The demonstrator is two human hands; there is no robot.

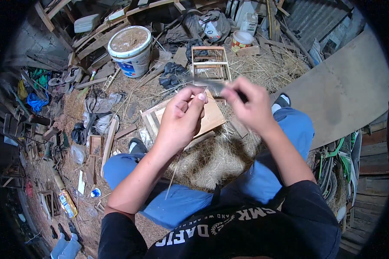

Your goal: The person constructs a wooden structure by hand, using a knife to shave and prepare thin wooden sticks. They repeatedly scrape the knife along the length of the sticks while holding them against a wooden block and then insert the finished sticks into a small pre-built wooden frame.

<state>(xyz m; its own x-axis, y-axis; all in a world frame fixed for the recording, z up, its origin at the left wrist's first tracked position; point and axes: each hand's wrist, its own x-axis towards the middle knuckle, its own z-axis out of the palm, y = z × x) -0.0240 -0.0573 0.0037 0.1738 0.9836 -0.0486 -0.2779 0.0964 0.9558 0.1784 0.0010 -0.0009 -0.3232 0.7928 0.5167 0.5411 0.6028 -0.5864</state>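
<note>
My right hand (251, 105) is closed round the dark handle of a knife (206, 82). The blade is smeared by motion and points left, just above my other hand's fingertips. My left hand (183, 118) is raised at mid-view, with thumb and fingers pinched together. A thin pale strip (172, 183), like split bamboo or straw, shows below its wrist and seems to run up into the grip, though the palm hides most of it. Beneath both hands lies a light wooden board (212, 115) on a low wooden block. A small slatted wooden frame (209, 64) stands just beyond it.
A large white bucket (130, 54) stands back left, with a smaller paint tin (242, 41) back right. A broad grey sheet (337, 86) leans at right, near a green bicycle (335, 164). Wood scraps, a yellow pouch (68, 203) and straw (263, 71) litter the floor.
</note>
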